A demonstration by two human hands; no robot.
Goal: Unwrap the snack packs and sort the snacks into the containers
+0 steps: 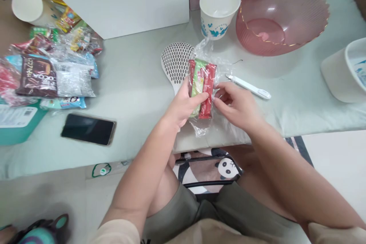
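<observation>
A clear plastic bag point(201, 127) with red and green snack packets point(208, 91) inside is held over the near part of the table. My left hand point(187, 103) is closed around its left side, the thumb lying across the front of the packets. Close by the bag's right edge is my right hand point(236, 103), its fingers curved and the thumb apart from the forefinger. Whether those fingertips touch the film, I cannot tell. A white slotted skimmer point(177, 61) lies behind my left hand, its handle partly hidden. A white utility knife point(248, 86) lies beyond my right hand.
Packaged snacks point(38, 76) are heaped at the left, near a paper cup point(28, 4) and a phone point(88, 129). A white box point(122, 0), another paper cup point(219, 11) and a pink bowl point(300, 34) stand at the back. A white container point(339, 72) is at right.
</observation>
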